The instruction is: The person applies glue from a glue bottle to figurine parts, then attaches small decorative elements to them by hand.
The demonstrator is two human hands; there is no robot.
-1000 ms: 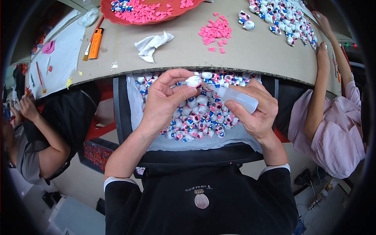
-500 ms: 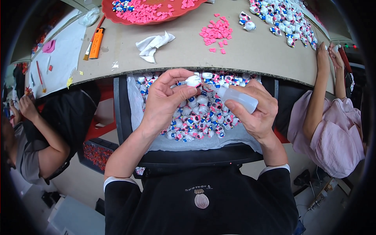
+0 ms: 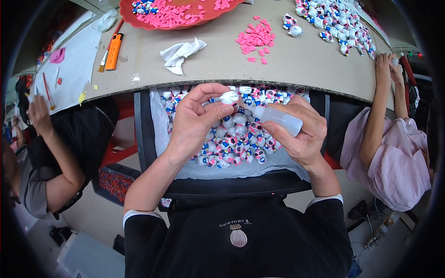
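Observation:
Between the thumb and fingers of my left hand (image 3: 197, 116) is a small white figurine (image 3: 229, 97) with a dark and pink part at its lower side. My right hand (image 3: 303, 127) is closed around a translucent squeeze bottle (image 3: 282, 120). The bottle lies tilted, its thin nozzle pointing left at the figurine; whether the tip touches it is too small to tell. Below both hands a black tray (image 3: 144, 139) lined with pale sheeting holds many white, blue and pink figurines (image 3: 236, 148).
On the table (image 3: 139, 55) lie a pile of pink pieces (image 3: 256, 39), a crumpled white cloth (image 3: 181, 55), an orange lighter (image 3: 114, 52) and a brush (image 3: 103, 60). A red bowl (image 3: 185, 23) stands at the back, more figurines (image 3: 338, 25) at right. Co-workers sit on both sides.
My right hand and the bottle have shifted slightly left and the figurine a little down. The left co-worker's hand has risen; the right co-worker's hands have moved slightly.

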